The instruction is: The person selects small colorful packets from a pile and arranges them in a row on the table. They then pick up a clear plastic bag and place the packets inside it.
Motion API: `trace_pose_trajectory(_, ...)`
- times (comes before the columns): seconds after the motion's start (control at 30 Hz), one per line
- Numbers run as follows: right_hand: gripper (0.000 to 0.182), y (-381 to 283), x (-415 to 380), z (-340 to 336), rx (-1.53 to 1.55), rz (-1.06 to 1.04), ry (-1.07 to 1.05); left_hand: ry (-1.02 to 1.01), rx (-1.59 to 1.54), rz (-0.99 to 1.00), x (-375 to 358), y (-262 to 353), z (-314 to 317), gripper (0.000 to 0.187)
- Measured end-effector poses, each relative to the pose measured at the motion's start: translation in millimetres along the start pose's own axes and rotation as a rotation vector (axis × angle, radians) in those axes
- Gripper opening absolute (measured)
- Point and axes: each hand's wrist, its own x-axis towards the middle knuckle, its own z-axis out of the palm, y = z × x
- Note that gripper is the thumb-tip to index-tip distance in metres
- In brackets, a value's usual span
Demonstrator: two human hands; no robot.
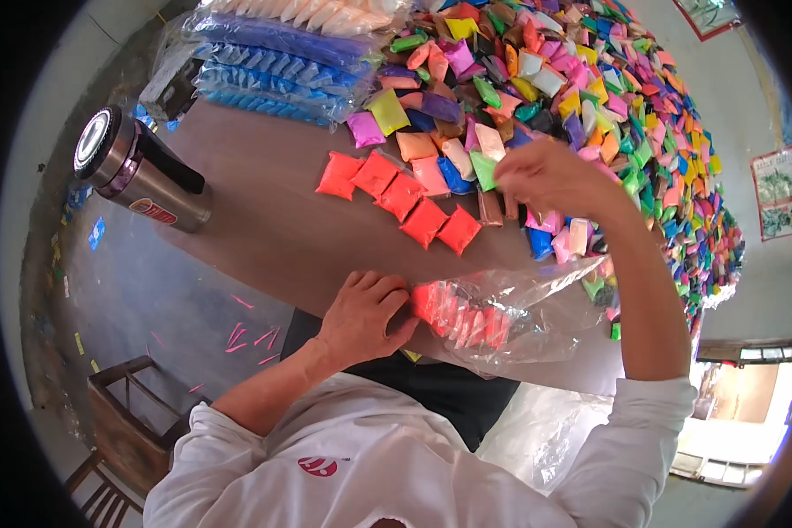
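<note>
My left hand [366,315] rests at the near table edge, fingers curved and thumb apart, right beside a row of red packets [466,319] in a clear plastic bag [550,308]. The bag's loose end spreads to the right. Over the edge of the colourful pile, my right hand [550,179] is smeared by motion with its fingers bent. I cannot tell if it holds anything. A light green packet [483,169] shows just left of its fingertips. Several loose red packets [400,195] lie in a slanting group on the table between the two hands.
A large heap of small coloured packets [581,106] covers the table's back and right. Bagged rows of blue packets [282,81] lie at the back left. A steel flask [150,176] stands on the left of the brown table [246,233]. A wooden chair [132,405] is below left.
</note>
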Motion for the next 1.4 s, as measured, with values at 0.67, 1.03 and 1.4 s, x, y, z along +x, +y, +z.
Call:
trace_pose_trajectory(0.67,0.041,37,69,72,-0.603,0.125,-0.164,0.012,-0.048,0.021,-4,-7,-1,0.027)
trace_pose_trajectory(1.03,0.040,8,66,48,-0.199,0.030,-0.312,0.029,-0.055,0.033,-2,-7,0,0.027)
trace_pose_trajectory(1.4,0.037,14,68,77,-0.243,-0.122,-0.023,0.019,-0.056,0.012,-5,-6,0,0.027)
